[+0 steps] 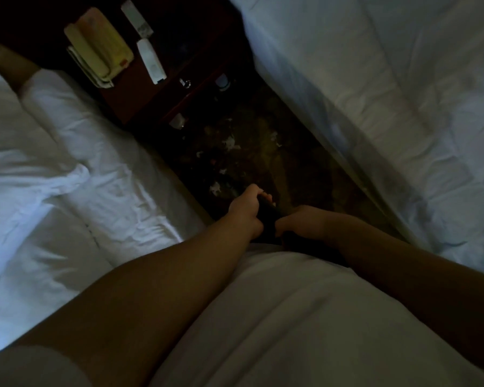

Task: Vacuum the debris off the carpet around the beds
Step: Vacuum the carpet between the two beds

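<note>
A dark patterned carpet [266, 152] runs in a narrow strip between two white beds. Pale scraps of debris [231, 143] lie scattered on it, with one scrap [215, 188] just left of my hands. Both hands grip a dark handle [267, 216], likely the vacuum's, in front of my body. My left hand [245, 208] holds it higher up, fingers curled round it. My right hand [302, 222] grips it just below. The rest of the vacuum is lost in the dark.
The left bed [67, 169] and the right bed [389, 93] close in the strip on both sides. A dark wooden nightstand [157, 88] blocks the far end, carrying a cream telephone [101, 51] and two white remotes [151, 61].
</note>
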The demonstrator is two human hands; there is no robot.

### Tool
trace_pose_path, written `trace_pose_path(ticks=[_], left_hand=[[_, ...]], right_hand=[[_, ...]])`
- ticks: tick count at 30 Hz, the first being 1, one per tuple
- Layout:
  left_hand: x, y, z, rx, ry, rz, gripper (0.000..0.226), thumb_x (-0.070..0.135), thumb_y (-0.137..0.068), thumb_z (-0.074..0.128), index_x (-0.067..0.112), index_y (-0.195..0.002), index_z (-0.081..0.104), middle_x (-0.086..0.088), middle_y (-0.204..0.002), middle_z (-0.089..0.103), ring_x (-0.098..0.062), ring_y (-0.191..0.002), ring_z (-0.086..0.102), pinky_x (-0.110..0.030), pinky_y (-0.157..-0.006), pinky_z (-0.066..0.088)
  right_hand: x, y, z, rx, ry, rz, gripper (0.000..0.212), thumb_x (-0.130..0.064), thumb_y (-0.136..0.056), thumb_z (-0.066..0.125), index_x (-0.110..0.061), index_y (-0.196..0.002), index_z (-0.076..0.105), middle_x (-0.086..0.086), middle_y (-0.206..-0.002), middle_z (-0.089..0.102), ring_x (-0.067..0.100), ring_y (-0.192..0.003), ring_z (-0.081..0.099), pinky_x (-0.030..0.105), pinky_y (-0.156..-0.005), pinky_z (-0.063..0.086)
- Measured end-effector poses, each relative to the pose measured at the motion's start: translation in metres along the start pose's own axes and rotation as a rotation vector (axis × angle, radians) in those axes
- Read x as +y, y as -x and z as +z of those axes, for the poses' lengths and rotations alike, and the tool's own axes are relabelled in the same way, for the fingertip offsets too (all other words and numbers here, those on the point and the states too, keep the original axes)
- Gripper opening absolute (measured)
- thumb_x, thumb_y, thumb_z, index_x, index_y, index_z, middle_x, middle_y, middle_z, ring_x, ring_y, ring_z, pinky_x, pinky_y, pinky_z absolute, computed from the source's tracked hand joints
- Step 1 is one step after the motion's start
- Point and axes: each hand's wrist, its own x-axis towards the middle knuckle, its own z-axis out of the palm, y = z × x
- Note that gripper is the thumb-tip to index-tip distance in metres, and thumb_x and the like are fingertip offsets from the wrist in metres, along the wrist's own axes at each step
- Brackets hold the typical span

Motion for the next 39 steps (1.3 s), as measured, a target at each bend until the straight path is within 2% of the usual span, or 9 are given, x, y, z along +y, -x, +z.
trace_pose_path(ticks=[3, 5, 9, 11, 18, 21, 30, 36, 39], left_hand=[[-0.027, 0.008, 0.001, 0.026, 0.024, 0.025, 0.017, 0.011, -0.090, 0.060, 0.006, -0.074, 0.059, -0.009, -0.075, 0.061, -0.021, -0.072, 0.060, -0.036, -0.070, 0.052], [-0.051, 0.014, 0.005, 0.025, 0.039, 0.047, 0.015, 0.013, -0.089, 0.060, 0.005, -0.075, 0.059, -0.010, -0.077, 0.061, -0.022, -0.073, 0.059, -0.036, -0.070, 0.052], [-0.111, 0.030, 0.021, 0.034, 0.028, 0.083, 0.018, 0.015, -0.089, 0.060, 0.003, -0.075, 0.058, -0.012, -0.076, 0.060, -0.025, -0.070, 0.059, -0.038, -0.071, 0.053], [-0.145, 0.041, 0.031, 0.029, 0.038, 0.094, 0.013, 0.014, -0.090, 0.060, 0.004, -0.083, 0.059, -0.012, -0.074, 0.060, -0.025, -0.070, 0.058, -0.038, -0.071, 0.053], [-0.211, 0.077, 0.066, -0.065, 0.002, 0.110, 0.011, 0.013, -0.090, 0.060, 0.004, -0.083, 0.059, -0.009, -0.071, 0.061, -0.024, -0.068, 0.059, -0.037, -0.067, 0.052], [-0.223, 0.086, 0.086, -0.092, -0.076, 0.106, 0.010, 0.015, -0.089, 0.061, 0.005, -0.090, 0.061, -0.008, -0.073, 0.063, -0.024, -0.071, 0.061, -0.037, -0.065, 0.052], [-0.225, 0.097, 0.118, -0.189, -0.175, 0.100, 0.015, 0.018, -0.092, 0.061, 0.004, -0.096, 0.058, -0.009, -0.080, 0.061, -0.021, -0.074, 0.060, -0.037, -0.064, 0.053], [-0.180, 0.083, 0.123, -0.251, -0.213, 0.098, 0.014, 0.018, -0.095, 0.060, 0.005, -0.097, 0.056, -0.009, -0.077, 0.059, -0.020, -0.071, 0.059, -0.036, -0.059, 0.053], [-0.141, 0.069, 0.118, -0.257, -0.244, 0.083, 0.015, 0.020, -0.095, 0.059, 0.005, -0.096, 0.055, -0.010, -0.080, 0.058, -0.020, -0.071, 0.058, -0.029, -0.050, 0.055]], right_hand=[[0.020, 0.008, -0.002, -0.002, 0.070, -0.010, 0.034, -0.027, -0.076, 0.082, -0.010, -0.105, 0.077, 0.012, -0.101, 0.078, 0.031, -0.093, 0.075, 0.042, -0.085, 0.061], [0.039, 0.017, -0.005, -0.008, 0.107, -0.019, 0.033, -0.028, -0.077, 0.082, -0.010, -0.104, 0.077, 0.012, -0.102, 0.077, 0.030, -0.092, 0.075, 0.038, -0.078, 0.061], [0.089, 0.046, -0.011, 0.006, 0.159, -0.053, 0.019, -0.025, -0.083, 0.078, -0.011, -0.096, 0.075, 0.009, -0.093, 0.075, 0.022, -0.074, 0.070, 0.026, -0.058, 0.052], [0.119, 0.066, -0.015, 0.012, 0.178, -0.054, 0.016, -0.025, -0.085, 0.077, -0.012, -0.095, 0.074, 0.007, -0.089, 0.073, 0.019, -0.069, 0.067, 0.024, -0.053, 0.048], [0.189, 0.122, -0.032, 0.100, 0.097, -0.069, 0.024, -0.026, -0.082, 0.078, -0.008, -0.099, 0.075, 0.015, -0.100, 0.075, 0.032, -0.087, 0.073, 0.033, -0.067, 0.053], [0.205, 0.139, -0.042, 0.120, 0.042, -0.061, 0.020, -0.024, -0.085, 0.076, -0.008, -0.097, 0.075, 0.012, -0.092, 0.073, 0.026, -0.074, 0.068, 0.031, -0.062, 0.051], [0.226, 0.152, -0.057, 0.223, -0.066, -0.080, 0.022, -0.026, -0.084, 0.078, -0.009, -0.098, 0.075, 0.009, -0.090, 0.073, 0.022, -0.071, 0.068, 0.028, -0.060, 0.052], [0.190, 0.137, -0.060, 0.254, -0.089, -0.078, 0.017, -0.026, -0.089, 0.075, -0.010, -0.093, 0.073, 0.007, -0.085, 0.071, 0.018, -0.066, 0.067, 0.026, -0.054, 0.050], [0.155, 0.122, -0.056, 0.227, -0.188, -0.085, 0.017, -0.021, -0.088, 0.074, -0.004, -0.085, 0.075, 0.010, -0.078, 0.075, 0.020, -0.060, 0.069, 0.026, -0.055, 0.053]])
